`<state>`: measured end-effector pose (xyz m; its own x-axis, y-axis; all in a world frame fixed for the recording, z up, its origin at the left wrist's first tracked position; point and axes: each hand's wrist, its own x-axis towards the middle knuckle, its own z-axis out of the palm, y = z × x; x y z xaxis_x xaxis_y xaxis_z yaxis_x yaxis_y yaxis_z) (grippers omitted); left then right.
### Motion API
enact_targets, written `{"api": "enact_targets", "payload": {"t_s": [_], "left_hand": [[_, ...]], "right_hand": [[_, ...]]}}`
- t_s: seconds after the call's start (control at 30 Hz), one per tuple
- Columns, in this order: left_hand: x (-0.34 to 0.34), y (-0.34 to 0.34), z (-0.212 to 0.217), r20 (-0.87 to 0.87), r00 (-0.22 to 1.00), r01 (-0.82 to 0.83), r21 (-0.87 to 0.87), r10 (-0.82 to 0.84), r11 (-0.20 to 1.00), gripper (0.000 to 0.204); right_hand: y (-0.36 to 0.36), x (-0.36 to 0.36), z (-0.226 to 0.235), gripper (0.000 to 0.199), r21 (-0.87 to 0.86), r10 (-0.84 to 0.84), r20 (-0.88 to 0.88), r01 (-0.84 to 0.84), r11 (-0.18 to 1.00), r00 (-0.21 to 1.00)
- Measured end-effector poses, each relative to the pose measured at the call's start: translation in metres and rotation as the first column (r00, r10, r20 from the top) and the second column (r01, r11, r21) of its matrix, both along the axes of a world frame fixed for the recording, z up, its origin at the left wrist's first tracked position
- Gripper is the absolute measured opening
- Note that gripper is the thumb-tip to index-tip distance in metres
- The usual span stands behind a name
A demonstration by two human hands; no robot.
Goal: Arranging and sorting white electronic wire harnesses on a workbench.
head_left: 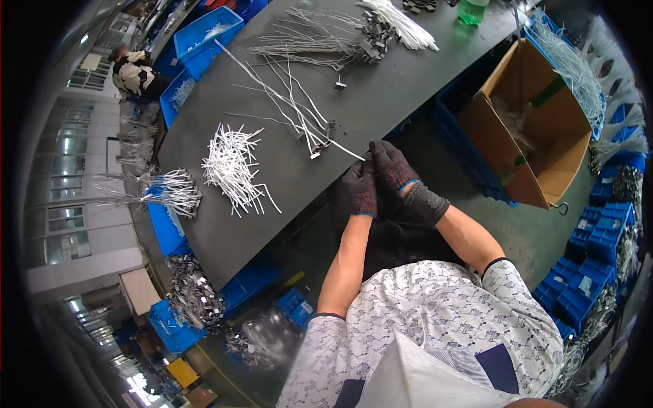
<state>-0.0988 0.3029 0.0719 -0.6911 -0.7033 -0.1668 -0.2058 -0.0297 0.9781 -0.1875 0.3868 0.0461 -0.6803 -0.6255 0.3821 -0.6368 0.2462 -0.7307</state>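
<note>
left hand (pixel 361 187) and right hand (pixel 394 167) gloved, fingers of both pinching white cable (pixel 347 150)

The surface (pixel 381 95) is smooth and matt. On it, tubes (pixel 231 166) look like smooth, dull plastic. The held cable (pixel 348 151) looks plastic-sheathed. Gloves (pixel 393 170) are rough, knitted cloth; the shirt (pixel 442 306) is soft, matt cloth. Bins (pixel 205 57) are smooth plastic, the box (pixel 500 146) matt cardboard, the bottle (pixel 471 12) glossy, see-through plastic.

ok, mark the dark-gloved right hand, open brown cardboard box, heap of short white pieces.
Dark-gloved right hand (pixel 394 166), head view: glove's back.
Open brown cardboard box (pixel 502 148), head view: side panel.
Heap of short white pieces (pixel 231 164), head view: middle.
</note>
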Motion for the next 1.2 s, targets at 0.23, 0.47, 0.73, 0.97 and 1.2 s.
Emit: {"api": "enact_targets", "payload": {"t_s": [0.23, 0.47, 0.73, 0.97, 1.2], "left_hand": [[-0.016, -0.115, -0.001, 0.022, 0.998, -0.067, 0.411, 0.064, 0.909, 0.033], [0.021, -0.203, -0.010, 0.245, 0.935, -0.107, -0.494, 0.257, 0.863, 0.039], [0.196, -0.218, -0.066, 0.647, 0.384, -0.010, -0.710, 0.659, 0.704, 0.034], [0.189, -0.240, -0.060, 0.835, 0.370, 0.099, -0.472, 0.408, 0.876, 0.038], [0.172, -0.232, -0.069, 0.467, 0.809, -0.504, 0.236, 0.358, 0.831, 0.013]], "right_hand": [[-0.085, -0.055, 0.019, 0.041, 0.152, -0.012, 0.535, -0.082, 0.985, 0.845], [-0.180, -0.142, 0.002, 0.040, 0.292, -0.086, -0.133, 0.122, 0.949, 0.987], [-0.186, -0.149, -0.038, 0.033, 0.432, -0.246, 0.082, 0.188, 0.882, 0.966], [-0.083, -0.171, -0.055, 0.022, -0.078, 0.078, 0.997, -0.042, 0.996, -0.007], [0.037, -0.105, -0.051, 0.024, 0.058, -0.078, 0.919, 0.065, 0.996, 0.386]]}}
